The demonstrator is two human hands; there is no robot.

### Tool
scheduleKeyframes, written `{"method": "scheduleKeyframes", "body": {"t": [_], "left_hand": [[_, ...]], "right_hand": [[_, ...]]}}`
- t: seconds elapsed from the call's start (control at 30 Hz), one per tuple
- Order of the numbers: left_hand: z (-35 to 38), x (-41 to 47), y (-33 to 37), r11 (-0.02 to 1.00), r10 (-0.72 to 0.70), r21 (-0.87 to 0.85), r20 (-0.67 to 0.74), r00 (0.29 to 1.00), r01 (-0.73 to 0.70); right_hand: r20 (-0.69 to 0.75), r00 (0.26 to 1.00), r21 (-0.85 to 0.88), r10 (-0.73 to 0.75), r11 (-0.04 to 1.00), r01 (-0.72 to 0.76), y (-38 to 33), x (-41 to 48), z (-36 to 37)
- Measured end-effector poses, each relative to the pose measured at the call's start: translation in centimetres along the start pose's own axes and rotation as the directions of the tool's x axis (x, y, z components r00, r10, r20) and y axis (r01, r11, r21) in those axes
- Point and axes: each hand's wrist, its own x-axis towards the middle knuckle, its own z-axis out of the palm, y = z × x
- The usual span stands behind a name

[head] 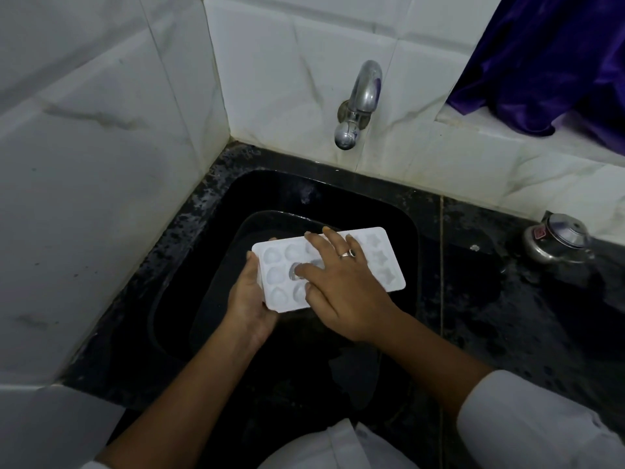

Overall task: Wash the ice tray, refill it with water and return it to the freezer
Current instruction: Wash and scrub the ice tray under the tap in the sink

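Steady ice tray (382, 265) level over sink (399, 211), below tap (358, 106) at 12 o'clock. Brace with left grip (248, 306), curled round the 9 o'clock end. Rub with right grip (341, 286), fingers spread flat on the cavities, clasping nothing; work pocket by pocket toward 3 o'clock.

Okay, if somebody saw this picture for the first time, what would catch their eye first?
The white ice tray stands out most, held over the black sink at centre: the left hand grips its near-left end while the right hand lies spread across its top. Next come the chrome tap on the white tiled wall above, and the purple cloth at the upper right.
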Motion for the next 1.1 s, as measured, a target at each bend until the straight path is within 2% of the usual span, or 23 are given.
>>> {"method": "scheduleKeyframes", "body": {"t": [0.23, 0.37, 0.5, 0.67, 0.9, 1.1], "left_hand": [[-0.3, 0.0, 0.0, 1.000, -0.015, -0.027, -0.010, 1.000, 0.015], [0.1, -0.2, -0.5, 0.998, -0.048, -0.034, 0.017, 0.999, 0.049], [0.1, 0.0, 0.0, 0.999, -0.027, -0.033, 0.023, 0.999, 0.027], [-0.3, 0.6, -0.2, 0.999, -0.034, -0.026, 0.019, 0.999, 0.034], [-1.0, 1.1, -0.3, 1.000, 0.003, 0.014, 0.062, 0.998, -0.003], [-0.5, 0.8, 0.6, 1.000, -0.006, -0.023, 0.028, 1.000, 0.007]], "right_hand": [[0.042, 0.998, -0.059, -0.052, 0.997, 0.054, -0.6, -0.3, 0.8], [0.024, 1.000, -0.033, 0.004, 0.999, -0.003, -0.5, 0.6, 0.2], [0.038, 0.999, -0.069, -0.038, 0.997, 0.041, -0.8, 0.0, 0.9], [0.014, 1.000, -0.025, 0.004, 1.000, -0.003, -0.1, 1.0, 0.1], [0.017, 1.000, -0.030, -0.020, 0.999, 0.021, 0.0, 0.5, 0.0], [0.015, 0.999, -0.029, -0.029, 0.999, 0.030, 0.0, 0.1, 0.3]]}}
